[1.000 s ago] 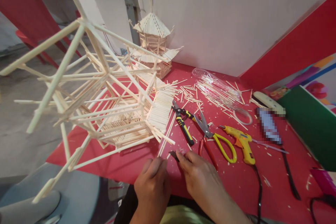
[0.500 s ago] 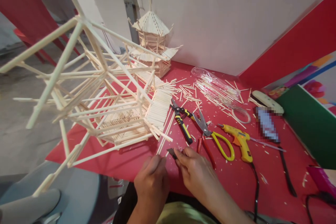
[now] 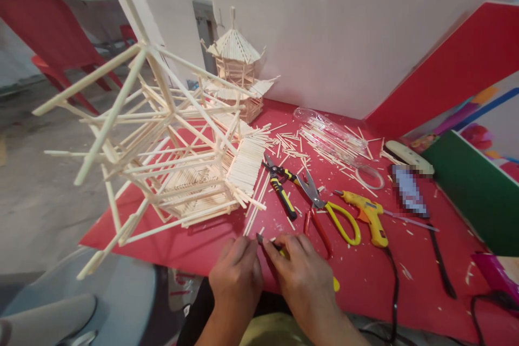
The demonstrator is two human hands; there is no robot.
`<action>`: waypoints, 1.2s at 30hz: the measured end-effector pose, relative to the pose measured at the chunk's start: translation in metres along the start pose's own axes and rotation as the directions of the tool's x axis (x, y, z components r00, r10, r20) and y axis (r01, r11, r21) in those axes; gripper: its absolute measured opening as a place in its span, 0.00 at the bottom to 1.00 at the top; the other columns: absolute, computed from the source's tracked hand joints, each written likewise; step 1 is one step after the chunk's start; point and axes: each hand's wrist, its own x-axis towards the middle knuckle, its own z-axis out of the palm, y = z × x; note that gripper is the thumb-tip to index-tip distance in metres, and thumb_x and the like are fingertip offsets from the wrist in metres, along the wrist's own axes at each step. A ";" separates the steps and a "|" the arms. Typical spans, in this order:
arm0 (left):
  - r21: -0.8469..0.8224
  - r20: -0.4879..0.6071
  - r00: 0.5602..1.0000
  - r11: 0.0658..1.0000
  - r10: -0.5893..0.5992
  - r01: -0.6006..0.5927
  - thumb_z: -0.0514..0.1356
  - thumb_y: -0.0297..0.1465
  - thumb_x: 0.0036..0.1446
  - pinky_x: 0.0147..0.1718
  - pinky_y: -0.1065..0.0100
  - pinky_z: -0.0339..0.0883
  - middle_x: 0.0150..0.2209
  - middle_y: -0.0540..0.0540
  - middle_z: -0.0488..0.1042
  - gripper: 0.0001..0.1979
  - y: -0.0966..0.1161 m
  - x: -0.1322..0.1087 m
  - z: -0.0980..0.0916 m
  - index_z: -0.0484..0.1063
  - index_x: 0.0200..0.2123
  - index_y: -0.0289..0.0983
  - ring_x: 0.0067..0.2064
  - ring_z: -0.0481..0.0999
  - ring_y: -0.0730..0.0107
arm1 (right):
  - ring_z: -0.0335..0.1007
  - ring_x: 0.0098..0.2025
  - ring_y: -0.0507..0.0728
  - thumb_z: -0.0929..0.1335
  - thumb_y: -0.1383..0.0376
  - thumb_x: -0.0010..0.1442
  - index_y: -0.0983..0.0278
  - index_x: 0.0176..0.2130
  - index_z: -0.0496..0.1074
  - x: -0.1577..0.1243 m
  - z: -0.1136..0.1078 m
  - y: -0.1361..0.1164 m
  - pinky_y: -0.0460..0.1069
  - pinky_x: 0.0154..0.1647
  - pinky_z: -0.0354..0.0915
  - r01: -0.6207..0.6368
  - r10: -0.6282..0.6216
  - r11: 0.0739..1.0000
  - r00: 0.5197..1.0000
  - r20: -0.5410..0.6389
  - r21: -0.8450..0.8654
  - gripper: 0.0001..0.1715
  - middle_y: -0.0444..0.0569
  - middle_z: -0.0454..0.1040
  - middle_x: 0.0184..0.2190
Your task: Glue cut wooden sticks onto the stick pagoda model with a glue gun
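My left hand (image 3: 236,275) is closed near the table's front edge, its fingers curled; whatever it pinches is hidden. Beside it, my right hand (image 3: 304,275) is wrapped around a utility knife (image 3: 284,253) with yellow handle parts. The dark blade tip points at the left hand's fingertips. Just beyond the hands lie loose thin wooden sticks (image 3: 255,216) and a stick-built frame (image 3: 174,113) with open beams and a partly slatted roof (image 3: 248,161). Behind it stands a smaller pagoda model (image 3: 235,48) made of sticks.
On the red tabletop (image 3: 259,113) lie black-yellow cutters (image 3: 283,189), shears (image 3: 314,192) with red and yellow handles, a yellow glue gun (image 3: 367,213), a tape roll (image 3: 368,177) and a plastic bag of sticks (image 3: 332,132). A power strip (image 3: 409,157) sits at right.
My right hand has turned and closed in on my left, so the knife's yellow handle shows and its blade tip is nearer the left fingers. The view has shifted slightly.
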 end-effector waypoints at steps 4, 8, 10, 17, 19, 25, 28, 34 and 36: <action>-0.021 0.023 1.000 1.000 -0.011 0.011 0.55 0.19 0.58 0.30 0.65 0.67 0.32 0.44 0.77 0.11 -0.001 -0.001 -0.001 0.75 0.33 0.37 0.33 0.73 0.62 | 0.66 0.39 0.58 0.68 0.74 0.59 0.56 0.54 0.73 -0.001 0.001 -0.001 0.50 0.36 0.64 -0.017 0.017 0.999 1.000 0.005 -0.039 0.25 0.49 0.76 0.41; -0.026 0.059 0.998 1.000 -0.016 0.017 0.55 0.20 0.59 0.29 0.64 0.66 0.33 0.43 0.77 0.10 -0.002 -0.003 -0.001 0.75 0.34 0.37 0.33 0.72 0.62 | 0.66 0.41 0.59 0.68 0.76 0.58 0.56 0.55 0.72 0.001 0.000 -0.002 0.51 0.37 0.64 -0.021 0.022 1.000 0.998 0.056 -0.020 0.28 0.49 0.75 0.41; -0.024 0.072 0.997 1.000 -0.012 0.013 0.54 0.21 0.59 0.28 0.64 0.66 0.33 0.43 0.77 0.10 -0.003 -0.005 -0.002 0.75 0.35 0.37 0.33 0.72 0.62 | 0.67 0.42 0.59 0.67 0.76 0.58 0.56 0.55 0.72 0.002 -0.001 -0.002 0.51 0.38 0.64 -0.015 0.015 1.000 0.997 0.074 -0.006 0.28 0.49 0.75 0.42; -0.016 0.083 0.996 1.000 -0.020 0.021 0.54 0.23 0.60 0.28 0.65 0.66 0.35 0.44 0.77 0.11 -0.005 -0.007 -0.002 0.76 0.36 0.38 0.34 0.73 0.62 | 0.67 0.43 0.59 0.67 0.77 0.57 0.58 0.55 0.72 0.000 0.001 -0.001 0.51 0.38 0.64 -0.015 0.016 1.000 0.999 0.050 -0.015 0.28 0.48 0.76 0.45; 0.002 0.090 0.996 1.000 -0.027 0.027 0.54 0.23 0.59 0.28 0.65 0.65 0.34 0.44 0.77 0.10 -0.004 -0.006 -0.002 0.76 0.35 0.38 0.33 0.73 0.63 | 0.67 0.41 0.58 0.68 0.76 0.57 0.58 0.53 0.73 0.000 0.003 -0.002 0.50 0.36 0.63 -0.007 0.007 0.999 1.000 0.020 -0.032 0.27 0.48 0.76 0.42; 0.000 0.081 0.997 1.000 -0.018 0.018 0.54 0.22 0.59 0.27 0.65 0.64 0.34 0.44 0.77 0.10 -0.004 -0.006 -0.002 0.75 0.34 0.38 0.33 0.72 0.62 | 0.67 0.41 0.58 0.68 0.76 0.56 0.58 0.54 0.73 -0.001 0.005 -0.002 0.50 0.35 0.63 0.006 -0.006 0.999 1.000 0.000 -0.042 0.28 0.49 0.75 0.42; -0.022 0.084 0.996 1.000 -0.009 0.010 0.55 0.23 0.60 0.28 0.65 0.65 0.34 0.44 0.77 0.09 -0.005 -0.007 -0.001 0.75 0.35 0.38 0.33 0.72 0.62 | 0.67 0.42 0.59 0.69 0.76 0.56 0.54 0.57 0.70 -0.004 0.006 0.000 0.50 0.36 0.64 -0.005 0.008 0.998 0.999 0.039 -0.064 0.32 0.50 0.74 0.44; -0.021 0.081 0.996 0.999 -0.034 0.036 0.55 0.22 0.60 0.29 0.65 0.63 0.34 0.45 0.77 0.09 -0.004 -0.009 0.000 0.75 0.36 0.37 0.33 0.71 0.63 | 0.68 0.34 0.57 0.72 0.69 0.57 0.47 0.61 0.64 -0.007 0.007 0.005 0.46 0.24 0.56 0.034 -0.005 0.985 0.985 0.170 -0.172 0.36 0.47 0.71 0.36; -0.018 0.090 0.994 0.998 -0.057 0.059 0.55 0.22 0.60 0.30 0.65 0.63 0.33 0.45 0.76 0.09 -0.003 -0.009 0.000 0.75 0.36 0.37 0.33 0.71 0.63 | 0.67 0.31 0.55 0.71 0.64 0.60 0.46 0.61 0.63 -0.008 0.008 0.005 0.46 0.21 0.51 0.031 -0.001 0.983 0.986 0.164 -0.179 0.33 0.47 0.70 0.34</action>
